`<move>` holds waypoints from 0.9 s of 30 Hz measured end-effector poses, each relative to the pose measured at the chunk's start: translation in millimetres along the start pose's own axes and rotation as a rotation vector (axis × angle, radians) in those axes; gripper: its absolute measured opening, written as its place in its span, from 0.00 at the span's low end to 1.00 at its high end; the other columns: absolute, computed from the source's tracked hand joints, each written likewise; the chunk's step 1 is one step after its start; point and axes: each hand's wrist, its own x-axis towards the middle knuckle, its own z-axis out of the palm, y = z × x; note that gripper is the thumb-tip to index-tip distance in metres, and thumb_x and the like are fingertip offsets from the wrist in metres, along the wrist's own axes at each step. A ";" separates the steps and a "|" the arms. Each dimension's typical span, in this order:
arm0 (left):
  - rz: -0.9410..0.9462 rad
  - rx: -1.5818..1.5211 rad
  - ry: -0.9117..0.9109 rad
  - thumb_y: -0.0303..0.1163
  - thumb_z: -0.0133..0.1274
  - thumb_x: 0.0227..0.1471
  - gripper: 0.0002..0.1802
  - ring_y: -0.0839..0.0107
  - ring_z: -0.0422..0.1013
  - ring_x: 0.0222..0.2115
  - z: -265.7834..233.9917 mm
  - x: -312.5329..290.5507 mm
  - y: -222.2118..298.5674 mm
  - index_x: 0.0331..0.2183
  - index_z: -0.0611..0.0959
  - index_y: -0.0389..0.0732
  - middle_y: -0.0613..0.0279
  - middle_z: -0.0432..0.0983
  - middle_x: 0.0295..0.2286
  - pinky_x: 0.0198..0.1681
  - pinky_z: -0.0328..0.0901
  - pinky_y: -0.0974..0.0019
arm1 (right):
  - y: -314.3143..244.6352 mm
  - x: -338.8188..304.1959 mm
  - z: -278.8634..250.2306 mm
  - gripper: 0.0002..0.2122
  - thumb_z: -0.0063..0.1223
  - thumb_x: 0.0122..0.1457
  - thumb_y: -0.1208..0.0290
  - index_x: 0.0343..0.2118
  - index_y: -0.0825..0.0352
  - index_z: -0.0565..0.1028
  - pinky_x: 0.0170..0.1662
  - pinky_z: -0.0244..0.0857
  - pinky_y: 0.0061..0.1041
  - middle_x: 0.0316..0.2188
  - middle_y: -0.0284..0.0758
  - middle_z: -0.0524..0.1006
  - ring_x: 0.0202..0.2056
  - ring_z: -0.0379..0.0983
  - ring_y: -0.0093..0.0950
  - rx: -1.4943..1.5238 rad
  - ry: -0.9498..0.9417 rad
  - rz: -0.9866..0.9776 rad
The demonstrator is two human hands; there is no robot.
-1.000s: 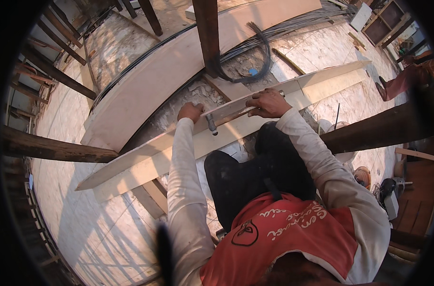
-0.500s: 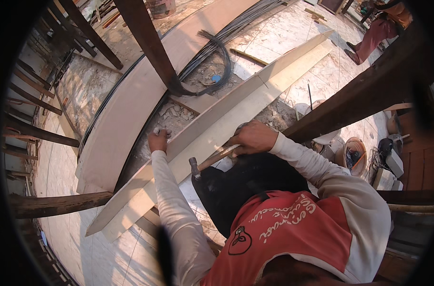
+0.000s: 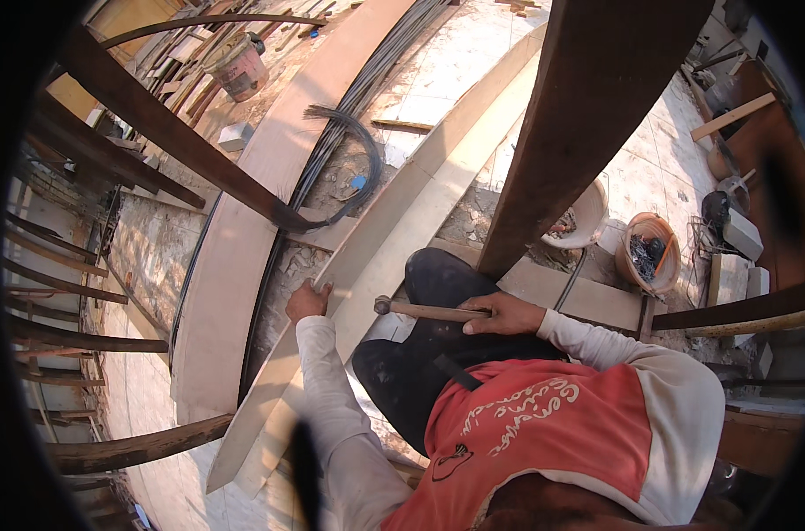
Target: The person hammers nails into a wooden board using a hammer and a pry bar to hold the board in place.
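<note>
My left hand [image 3: 308,302] rests on the edge of a long pale wooden plank [image 3: 402,221] that runs diagonally from the lower left to the upper right. In my right hand [image 3: 502,313] I grip the wooden handle of a hammer [image 3: 420,309]; its metal head points left, just above the plank. I wear a white long-sleeved shirt, an orange vest and dark trousers, and I crouch beside the plank.
A thick dark wooden post [image 3: 588,115] rises right in front of me. A wide curved board [image 3: 270,203] and black cables [image 3: 349,150] lie to the left. Dark poles [image 3: 146,124] cross at the left. Buckets [image 3: 648,255] and blocks stand at the right, a bucket [image 3: 236,66] far back.
The view has swung, so the plank now runs steeper. My right hand has pulled the hammer back toward my knee; my left hand stays on the plank's edge.
</note>
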 end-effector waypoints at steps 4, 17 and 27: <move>-0.014 -0.009 -0.113 0.59 0.58 0.44 0.27 0.53 0.77 0.38 -4.1 1.3 3.0 0.41 0.84 0.50 0.51 0.81 0.34 0.41 0.70 0.52 | -26.5 7.6 -13.1 0.25 0.58 0.56 0.52 0.52 0.64 0.72 0.47 0.64 0.28 0.36 0.38 0.77 0.41 0.73 0.29 0.325 -0.056 0.268; -0.187 0.111 -0.187 0.57 0.61 0.42 0.26 0.53 0.76 0.40 -34.4 -89.7 -134.9 0.40 0.85 0.51 0.51 0.80 0.37 0.44 0.70 0.53 | 21.6 -57.0 -24.6 0.25 0.62 0.54 0.59 0.52 0.67 0.73 0.32 0.64 0.21 0.29 0.30 0.75 0.28 0.69 0.19 0.261 0.089 0.291; -0.460 0.022 -0.251 0.54 0.62 0.41 0.27 0.52 0.75 0.42 -5.0 -196.0 -251.9 0.38 0.86 0.46 0.47 0.79 0.38 0.46 0.68 0.54 | 5.8 -54.5 -32.1 0.24 0.61 0.55 0.60 0.53 0.65 0.73 0.36 0.66 0.22 0.32 0.33 0.77 0.32 0.72 0.21 0.143 -0.020 0.185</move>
